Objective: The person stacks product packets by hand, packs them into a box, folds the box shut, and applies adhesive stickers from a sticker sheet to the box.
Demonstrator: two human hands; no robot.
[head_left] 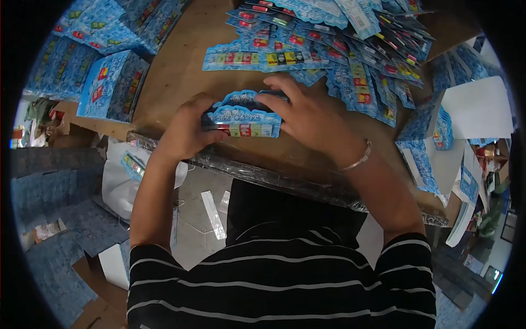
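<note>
Both hands are at a small stack of blue printed cards with scalloped tops and a row of coloured pictures along the bottom, held upright just above the table's near edge. My left hand grips the left end, thumb in front and fingers behind. At the right end, my right hand has its thumb against the cards' upper edge, with the index finger raised and bent. A bracelet circles the right wrist. Behind the hands lies a large loose pile of similar blue cards.
Blue printed boxes are stacked at the left of the brown table. On the right stands an open box with a white flap. Clear wrap covers the table's front edge. A white bag hangs below left.
</note>
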